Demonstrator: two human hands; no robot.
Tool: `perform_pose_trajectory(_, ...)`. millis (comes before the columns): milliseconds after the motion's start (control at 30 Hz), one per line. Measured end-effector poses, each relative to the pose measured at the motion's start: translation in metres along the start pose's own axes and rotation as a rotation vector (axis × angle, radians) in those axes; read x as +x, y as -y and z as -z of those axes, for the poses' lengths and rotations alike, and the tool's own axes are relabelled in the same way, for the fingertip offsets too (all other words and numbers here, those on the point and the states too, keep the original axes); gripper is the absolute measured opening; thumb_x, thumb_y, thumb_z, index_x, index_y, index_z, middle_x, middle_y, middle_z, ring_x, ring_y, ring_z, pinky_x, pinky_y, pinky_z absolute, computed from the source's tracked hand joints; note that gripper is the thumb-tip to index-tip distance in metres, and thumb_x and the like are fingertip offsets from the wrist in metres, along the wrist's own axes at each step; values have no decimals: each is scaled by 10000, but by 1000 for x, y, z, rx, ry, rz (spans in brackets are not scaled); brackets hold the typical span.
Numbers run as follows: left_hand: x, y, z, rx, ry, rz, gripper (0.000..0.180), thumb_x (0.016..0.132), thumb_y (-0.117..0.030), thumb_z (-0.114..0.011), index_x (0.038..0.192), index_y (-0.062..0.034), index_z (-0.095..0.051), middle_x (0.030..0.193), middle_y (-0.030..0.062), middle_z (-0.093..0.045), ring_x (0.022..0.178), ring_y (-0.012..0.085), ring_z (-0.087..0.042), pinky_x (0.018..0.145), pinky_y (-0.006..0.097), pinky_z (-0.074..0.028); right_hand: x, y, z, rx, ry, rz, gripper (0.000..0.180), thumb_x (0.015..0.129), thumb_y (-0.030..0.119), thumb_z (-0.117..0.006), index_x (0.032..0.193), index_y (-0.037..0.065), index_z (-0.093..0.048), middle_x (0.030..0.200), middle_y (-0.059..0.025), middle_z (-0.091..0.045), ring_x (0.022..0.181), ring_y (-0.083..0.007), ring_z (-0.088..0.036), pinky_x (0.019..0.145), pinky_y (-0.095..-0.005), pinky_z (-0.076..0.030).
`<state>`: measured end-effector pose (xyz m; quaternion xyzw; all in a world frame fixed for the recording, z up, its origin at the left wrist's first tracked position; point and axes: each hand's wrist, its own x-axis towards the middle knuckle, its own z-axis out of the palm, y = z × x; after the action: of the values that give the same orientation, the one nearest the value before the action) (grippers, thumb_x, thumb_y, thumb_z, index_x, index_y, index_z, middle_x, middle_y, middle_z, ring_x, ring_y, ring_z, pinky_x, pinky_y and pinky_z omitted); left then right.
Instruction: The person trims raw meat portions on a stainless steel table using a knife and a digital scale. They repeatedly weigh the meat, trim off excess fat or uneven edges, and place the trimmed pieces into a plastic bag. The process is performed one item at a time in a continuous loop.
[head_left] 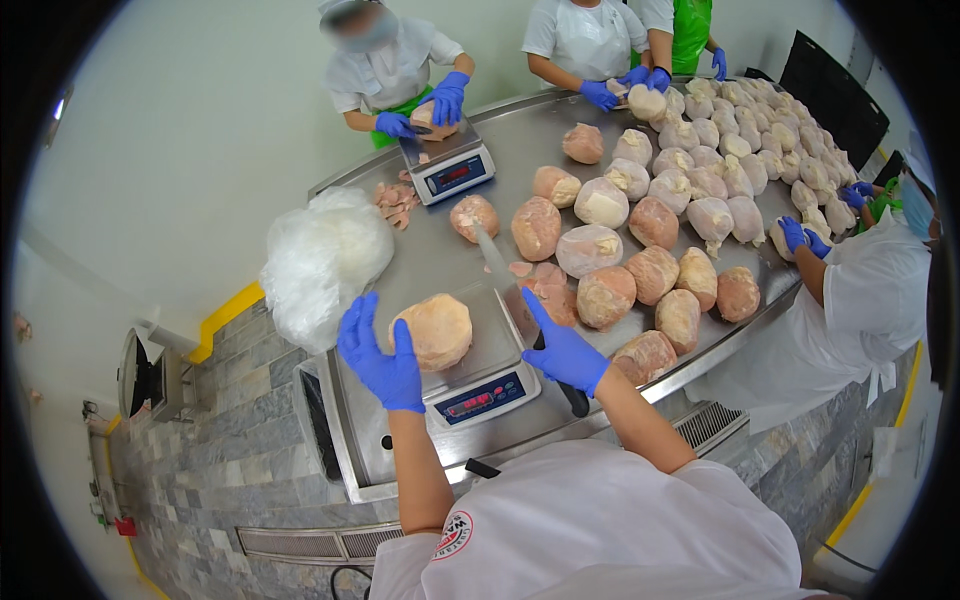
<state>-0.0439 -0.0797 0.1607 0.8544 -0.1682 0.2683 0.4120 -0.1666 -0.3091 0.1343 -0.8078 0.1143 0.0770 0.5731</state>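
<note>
A round, pale lump of meat [436, 332] rests on the platform of a digital scale [488, 392] in front of me. My left hand [382, 355], in a blue glove, is open at the left side of this lump, its thumb by the meat and its fingers spread. In my right hand [566, 354], also blue-gloved, is a long knife [497, 262]. The black handle sticks out below my palm, and the blade points up and left, over the table beyond the scale. Pinkish flat meat trimmings [550, 290] lie right of the blade.
A steel table [380, 455] carries several meat lumps [606, 297] at right and wrapped ones [735, 165] behind. A clear plastic bag [328, 265] and meat scraps [397, 200] lie left. One co-worker handles meat at another scale [460, 175]; others work along the far and right edges.
</note>
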Motion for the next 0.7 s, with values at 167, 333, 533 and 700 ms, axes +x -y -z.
perform_pose_trajectory(167,-11,-10,-37,516,158,52,597,810,-212,-661,1386,-234,-505,1491,69,-382,1399,309,-308,1161,598,-74,-5,24,-16,132,-115,224,739,823,63,-636,1489,191,-342,754,-122,-602,725,-232,-634,698,-362,-517)
perform_pose_trajectory(333,-18,-6,-66,654,181,53,580,816,-216,-643,1376,-257,-501,1496,39,-379,1411,307,-283,1156,620,-57,-4,36,-52,59,-139,528,380,854,165,-685,1231,141,-651,992,-105,-614,825,-227,-632,723,-346,-529)
perform_pose_trajectory(533,-19,12,-73,533,93,33,563,811,-320,-645,1361,-302,-525,1494,0,-380,1410,305,-277,1153,624,-21,-2,54,-68,-169,-135,636,277,853,237,-688,1100,111,-671,1066,-149,-570,921,-334,-609,828,-400,-507)
perform_pose_trajectory(700,-28,19,-66,653,51,-54,559,810,-378,-641,1352,-285,-537,1477,35,-409,1397,328,-289,1138,652,-7,-5,58,-71,-287,-84,591,198,872,217,-654,1030,98,-641,995,-163,-561,876,-350,-601,770,-426,-508)
